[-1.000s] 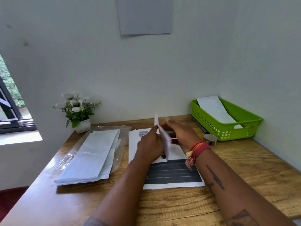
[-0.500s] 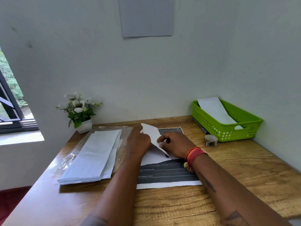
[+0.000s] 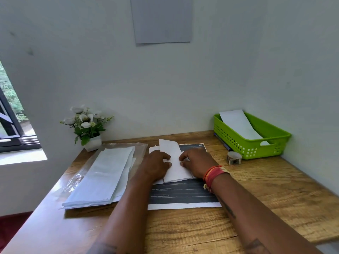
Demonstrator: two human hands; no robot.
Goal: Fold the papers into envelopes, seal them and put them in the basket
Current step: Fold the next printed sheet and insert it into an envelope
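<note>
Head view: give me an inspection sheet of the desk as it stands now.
Surface: wooden desk, set in a wall corner.
Job's things: folded white paper lies flat on a printed sheet; stack of white papers on clear plastic wrap to the left; green basket at the right holds one white envelope; sticker roll stands in front of the basket.
Clutter: potted white flowers; a pen beside the basket.
Grippers: left hand and right hand press the folded paper down.
Cables: nothing seen.
Surroundings: grey sheet on the wall; window at the left.
</note>
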